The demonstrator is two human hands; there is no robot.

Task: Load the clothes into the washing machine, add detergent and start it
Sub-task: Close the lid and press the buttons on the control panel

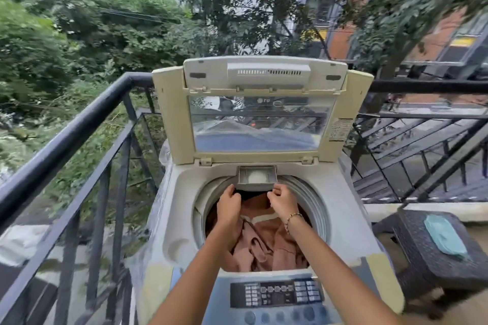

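A top-loading washing machine stands in front of me with its lid raised upright. Pinkish-brown clothes fill the drum. At the back rim a grey detergent drawer is pulled out, with white powder in it. My left hand and my right hand both reach over the drum, their fingers curled at the drawer's lower front edge. The control panel with buttons lies at the near edge, between my forearms.
A black metal railing runs along the left and behind the machine. To the right stands a dark woven stool with a light blue pouch on top. Trees and buildings lie beyond.
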